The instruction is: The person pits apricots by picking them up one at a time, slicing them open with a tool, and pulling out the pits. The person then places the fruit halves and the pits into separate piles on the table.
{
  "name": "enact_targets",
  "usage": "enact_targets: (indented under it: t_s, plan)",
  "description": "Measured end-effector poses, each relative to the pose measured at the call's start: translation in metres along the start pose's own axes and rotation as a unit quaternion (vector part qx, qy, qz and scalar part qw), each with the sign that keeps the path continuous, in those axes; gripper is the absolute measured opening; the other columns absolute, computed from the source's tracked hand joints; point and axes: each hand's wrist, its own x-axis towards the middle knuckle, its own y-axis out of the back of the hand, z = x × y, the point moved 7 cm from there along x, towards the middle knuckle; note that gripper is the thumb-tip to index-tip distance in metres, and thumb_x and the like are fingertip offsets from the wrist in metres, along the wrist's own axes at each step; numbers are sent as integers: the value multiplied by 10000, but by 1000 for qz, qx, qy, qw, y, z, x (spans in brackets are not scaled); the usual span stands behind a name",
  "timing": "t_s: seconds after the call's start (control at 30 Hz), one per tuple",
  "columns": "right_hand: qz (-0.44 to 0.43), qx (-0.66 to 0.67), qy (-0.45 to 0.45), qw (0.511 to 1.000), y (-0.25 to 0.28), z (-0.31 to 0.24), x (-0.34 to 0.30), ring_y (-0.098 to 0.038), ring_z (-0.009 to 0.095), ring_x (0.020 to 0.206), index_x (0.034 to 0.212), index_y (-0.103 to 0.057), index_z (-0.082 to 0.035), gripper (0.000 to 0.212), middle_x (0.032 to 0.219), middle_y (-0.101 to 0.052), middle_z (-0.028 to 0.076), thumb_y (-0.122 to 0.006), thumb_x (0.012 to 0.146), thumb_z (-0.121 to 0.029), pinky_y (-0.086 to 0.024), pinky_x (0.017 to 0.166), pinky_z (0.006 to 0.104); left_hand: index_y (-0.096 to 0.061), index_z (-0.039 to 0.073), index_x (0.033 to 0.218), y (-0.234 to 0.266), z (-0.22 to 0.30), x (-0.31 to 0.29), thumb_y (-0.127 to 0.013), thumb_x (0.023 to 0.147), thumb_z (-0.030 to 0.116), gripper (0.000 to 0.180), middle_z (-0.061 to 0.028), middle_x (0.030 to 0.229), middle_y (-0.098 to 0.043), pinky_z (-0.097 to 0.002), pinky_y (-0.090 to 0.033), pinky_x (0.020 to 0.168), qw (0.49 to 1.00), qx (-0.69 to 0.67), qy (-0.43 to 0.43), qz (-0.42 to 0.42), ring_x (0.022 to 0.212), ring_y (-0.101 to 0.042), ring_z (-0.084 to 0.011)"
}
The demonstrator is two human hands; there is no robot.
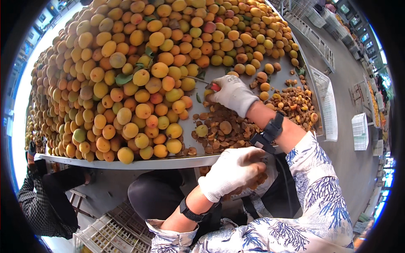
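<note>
White-gloved, your right hand [234,95] grips the red-handled tool [215,87] by the brown pile's [236,119] far edge; your left hand [236,170], nearer you: can't tell. Fruit [124,116] lies left of it; aim the tip away from yourself.

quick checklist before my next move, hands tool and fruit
1. Right hand and left hand gloved: ok, both in white.
2. Red-handled tool gripped: ok, in the right hand.
3. Left hand's grip: cannot tell, fingers blurred.
4. Whole apricots nearby: ok, heaped beside the tool.
5. Metal table free of brown pits below the right hand: not ok, they're piled there.
</note>
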Motion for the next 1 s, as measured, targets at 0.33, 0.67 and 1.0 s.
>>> enact_targets:
  t_s: [0.33,0.67,1.0]
  plan:
    - [-148,526,-52,836,14,-20,-102,-615,56,697,1082,-722,-38,299,835,-710,0,-755,900,-272,-479,625,213,-531,-60,1350,64,26,-24,-703,827,-77,550,-111,1164,-645,-256,-539,855,902,-149,-220,341,983,-630,-128]
    - [42,355,88,930,36,-7,-153,-546,75,675,1034,-607,-34,406,729,-575,-2,-570,1011,-438,-463,619,255,-591,-47,1257,76,16,-20,-696,878,-5,396,-107,1068,-696,-211,-557,638,887,-286,-180,314,907,-719,-175]
    - [57,259,172,949,9,-4,-152,-692,276,732,1083,-615,-7,245,855,-717,128,-556,1026,-238,-537,643,342,-573,-74,1262,75,13,-16,-705,877,20,419,-119,1024,-702,-246,-572,732,880,-310,-193,304,881,-711,-184]
